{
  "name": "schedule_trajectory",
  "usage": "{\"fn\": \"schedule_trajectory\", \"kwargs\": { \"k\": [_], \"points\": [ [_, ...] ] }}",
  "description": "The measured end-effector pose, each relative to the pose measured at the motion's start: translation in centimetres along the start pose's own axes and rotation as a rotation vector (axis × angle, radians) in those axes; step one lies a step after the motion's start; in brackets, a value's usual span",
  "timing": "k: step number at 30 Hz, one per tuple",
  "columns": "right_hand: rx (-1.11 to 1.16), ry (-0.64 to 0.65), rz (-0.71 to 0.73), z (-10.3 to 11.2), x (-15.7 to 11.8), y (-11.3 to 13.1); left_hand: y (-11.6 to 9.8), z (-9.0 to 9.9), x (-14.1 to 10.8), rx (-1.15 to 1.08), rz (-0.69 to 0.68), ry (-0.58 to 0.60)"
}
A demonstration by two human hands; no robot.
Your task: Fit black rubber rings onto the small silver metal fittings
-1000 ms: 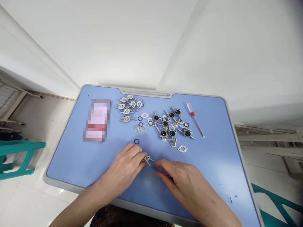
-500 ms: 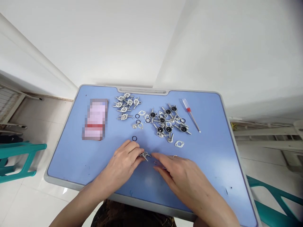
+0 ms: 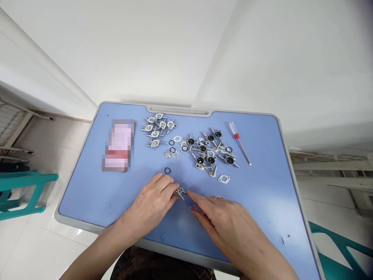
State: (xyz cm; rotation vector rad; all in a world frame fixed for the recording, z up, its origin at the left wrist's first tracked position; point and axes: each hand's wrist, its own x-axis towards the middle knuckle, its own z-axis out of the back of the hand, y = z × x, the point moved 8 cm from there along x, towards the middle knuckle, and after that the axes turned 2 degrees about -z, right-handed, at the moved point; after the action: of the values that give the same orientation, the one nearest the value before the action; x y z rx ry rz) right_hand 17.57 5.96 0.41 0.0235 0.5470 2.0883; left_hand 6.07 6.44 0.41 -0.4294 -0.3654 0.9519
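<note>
My left hand (image 3: 151, 204) pinches a small aluminium fitting (image 3: 180, 193) at its fingertips, near the middle of the blue desk top (image 3: 87, 186). My right hand (image 3: 217, 219) lies just to the right, its index fingertip by the fitting. Tiny shiny bits (image 3: 196, 209) sit between its finger and thumb, too small to name. Farther up lie a heap of aluminium fittings with black centres (image 3: 208, 149), a group of bare fittings (image 3: 155, 130), and a flat metal gasket (image 3: 223, 179). A black O-ring (image 3: 167, 170) rests just above my left hand.
A screwdriver with a red band (image 3: 239, 142) and a blurred pink box (image 3: 119, 146) lie on the desk, whose grey rim (image 3: 177, 111) meets a white wall behind. Teal stools (image 3: 26, 190) stand on the tiled floor at both sides.
My right hand has shifted up and left, its index fingertip now closer to the fitting. My left hand keeps its hold. The whole view has moved slightly with my head.
</note>
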Motion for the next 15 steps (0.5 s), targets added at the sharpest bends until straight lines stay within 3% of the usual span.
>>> {"fn": "schedule_trajectory", "kwargs": {
  "k": [15],
  "points": [
    [-0.076, -0.048, 0.014, -0.20, -0.35, 0.26, 0.14, -0.06, -0.07, 0.004, -0.001, -0.006]
  ]
}}
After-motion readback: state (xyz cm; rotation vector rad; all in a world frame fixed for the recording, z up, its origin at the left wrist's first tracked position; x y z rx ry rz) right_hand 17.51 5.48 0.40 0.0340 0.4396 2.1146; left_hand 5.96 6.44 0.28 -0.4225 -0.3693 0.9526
